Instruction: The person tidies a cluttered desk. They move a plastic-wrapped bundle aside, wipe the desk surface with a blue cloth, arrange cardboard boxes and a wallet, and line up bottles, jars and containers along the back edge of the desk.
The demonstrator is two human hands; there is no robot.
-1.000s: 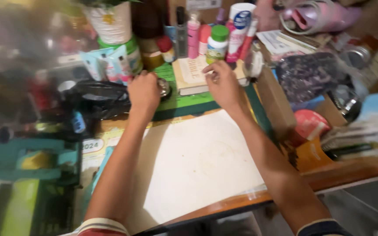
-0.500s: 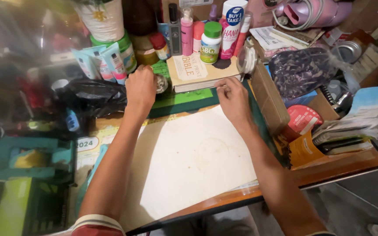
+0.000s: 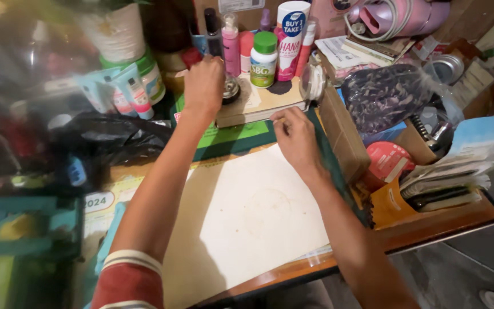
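A: Crowding the back of the desk (image 3: 441,220), what stands around the hands?

B: A row of containers: a white bottle with a green cap (image 3: 263,59), a tall white and pink tube (image 3: 290,38), a slim pink bottle (image 3: 231,44) and a dark one beside it. Further left stand pale blue tubes (image 3: 122,91) and a wide white jar over a green-lidded tub. A crumpled black plastic bag (image 3: 110,137) lies left of the left forearm.

A: And the left hand (image 3: 204,83)?

B: Curled into a fist over a small round metal object (image 3: 231,90) that sits on a closed book (image 3: 258,106). Whether the fingers actually clamp that object, I cannot tell; the knuckles hide it.

A: The right hand (image 3: 295,137)?

B: Fingers drawn together, pinched at the book's lower right corner, just touching its edge. It rests where the green cutting mat (image 3: 232,140) meets a large sheet of cream paper (image 3: 253,217).

A: What hems it in on the right?

B: A brown cardboard box (image 3: 343,134) stands edge-on just beside the right wrist. Behind it is a clear bag of dark, shiny pieces (image 3: 387,97), a red round lid (image 3: 387,163) and a stack of papers (image 3: 447,177).

A: Textures?

B: The paper is matte and faintly stained with a ring; the mat is smooth; the bag is glossy and wrinkled. The sleeve (image 3: 127,280) is red with pale stripes.
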